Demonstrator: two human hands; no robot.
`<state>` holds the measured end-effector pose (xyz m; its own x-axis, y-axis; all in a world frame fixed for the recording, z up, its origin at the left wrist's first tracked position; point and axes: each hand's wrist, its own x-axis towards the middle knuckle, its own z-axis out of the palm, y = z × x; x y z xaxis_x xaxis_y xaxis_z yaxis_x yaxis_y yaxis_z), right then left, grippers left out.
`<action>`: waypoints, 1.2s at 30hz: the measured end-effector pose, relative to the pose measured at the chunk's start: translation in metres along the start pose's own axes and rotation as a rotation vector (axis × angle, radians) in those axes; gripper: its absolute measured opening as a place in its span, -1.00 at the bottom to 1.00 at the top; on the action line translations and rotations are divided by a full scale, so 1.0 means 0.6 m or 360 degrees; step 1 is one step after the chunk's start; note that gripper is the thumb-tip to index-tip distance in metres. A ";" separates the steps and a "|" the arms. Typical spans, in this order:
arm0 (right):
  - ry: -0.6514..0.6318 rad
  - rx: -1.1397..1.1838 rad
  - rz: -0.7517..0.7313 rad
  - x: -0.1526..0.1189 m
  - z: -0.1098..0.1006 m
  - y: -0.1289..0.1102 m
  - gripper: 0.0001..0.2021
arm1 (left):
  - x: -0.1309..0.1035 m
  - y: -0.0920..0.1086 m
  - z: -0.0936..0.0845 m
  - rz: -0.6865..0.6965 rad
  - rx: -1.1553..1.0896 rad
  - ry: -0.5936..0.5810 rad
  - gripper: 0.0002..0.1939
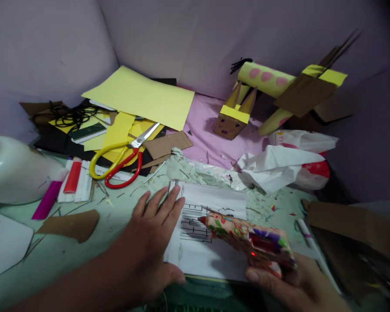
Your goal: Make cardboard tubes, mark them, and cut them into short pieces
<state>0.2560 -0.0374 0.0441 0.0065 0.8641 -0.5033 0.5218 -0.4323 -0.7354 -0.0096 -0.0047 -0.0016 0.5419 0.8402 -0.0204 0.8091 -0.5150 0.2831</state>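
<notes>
Glue gun [247, 236] over the printed sheet [227, 264], near edge of the green surface [117, 229]!
Head view: left hand [151, 234] lies open, fingers slightly spread, on the sheet's left side; right hand [292, 284] is closed round the glue gun's handle. Scraps litter the green surface, scissors [138, 145] open towards its far edge, white container [19, 169] at left, pink cloth [204, 130] beyond, lilac walls [169, 39] behind.

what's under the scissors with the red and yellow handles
The scissors lie over yellow paper, with black sheets and a white printed strip partly showing beneath the handles. Whatever the blades and handles cover directly can't be seen.
</notes>
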 end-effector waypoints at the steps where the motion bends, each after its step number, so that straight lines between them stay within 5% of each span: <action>1: -0.0029 0.0024 -0.0020 0.003 -0.001 -0.010 -0.49 | 0.001 0.000 0.000 -0.0007 -0.0030 -0.0013 0.39; 8: -0.0317 -0.0146 0.0085 0.012 0.002 -0.041 -0.54 | 0.008 -0.014 -0.020 -0.0008 -0.0277 -0.0136 0.50; 18: -0.0371 -0.0406 -0.0131 0.033 0.033 -0.070 -0.70 | 0.006 -0.022 -0.025 0.0042 -0.0422 -0.0056 0.32; 24: -0.0538 -0.0475 -0.0452 0.039 0.044 -0.107 -0.71 | 0.007 -0.025 -0.033 0.0046 -0.0463 -0.0054 0.31; 36: -0.0588 -0.0583 -0.0549 0.044 0.047 -0.120 -0.76 | 0.006 -0.023 -0.036 0.0025 -0.0451 -0.0057 0.30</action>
<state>0.1943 0.0093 0.0710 -0.4761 0.7635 -0.4364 0.7004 0.0291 -0.7132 -0.0239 0.0089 0.0154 0.5659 0.8232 -0.0465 0.7073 -0.4557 0.5403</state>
